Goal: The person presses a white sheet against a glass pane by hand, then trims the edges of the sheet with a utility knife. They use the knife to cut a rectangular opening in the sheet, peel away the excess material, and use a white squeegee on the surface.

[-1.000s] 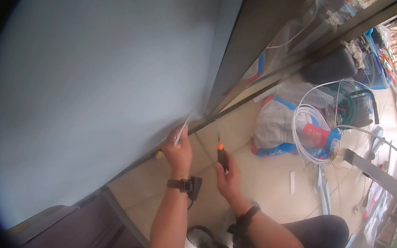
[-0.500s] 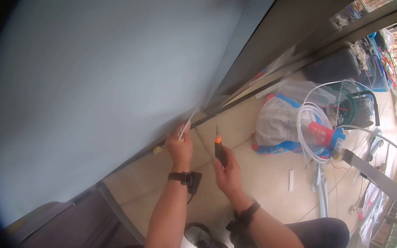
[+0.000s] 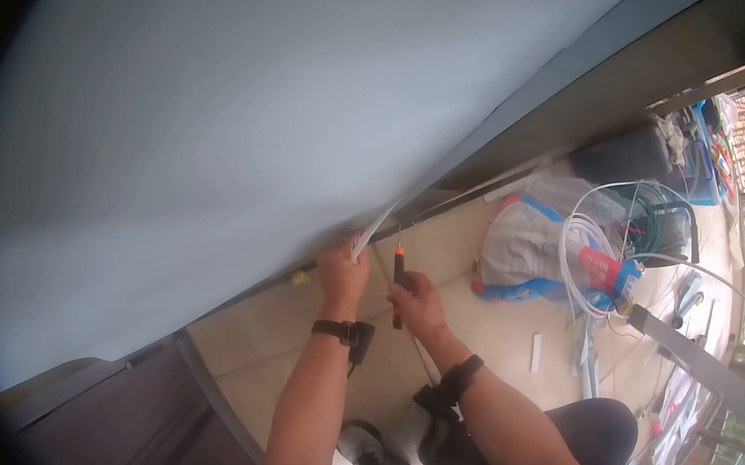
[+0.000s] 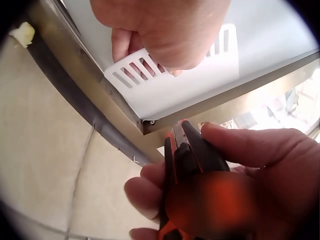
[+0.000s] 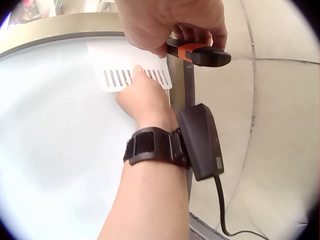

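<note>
My left hand (image 3: 342, 277) grips a thin white scraper (image 4: 205, 75) by its slotted edge. Its thumb lies over the slots in the right wrist view, with fingers showing behind them in the left wrist view. The scraper's straight edge lies along the corner of a pale blue-grey panel (image 3: 216, 139), beside the metal frame (image 4: 200, 107). Just to the right, my right hand (image 3: 424, 306) holds a black and orange utility knife (image 3: 399, 282). Thumb and fingers wrap its handle, and the knife's nose (image 4: 178, 135) points toward the panel's lower corner.
A dark strip (image 4: 65, 82) runs along the panel's bottom, above tiled floor (image 4: 45, 145). To the right lie a red, blue and white bag (image 3: 524, 251), coiled white cable (image 3: 591, 231), a small white strip (image 3: 535, 353) and a long grey bar (image 3: 709, 371). A railing stands beyond.
The head view has turned, and the panel fills more of it. My right hand has shifted its grip, with the handle's end now below the fingers. The left hand still holds the scraper at the panel.
</note>
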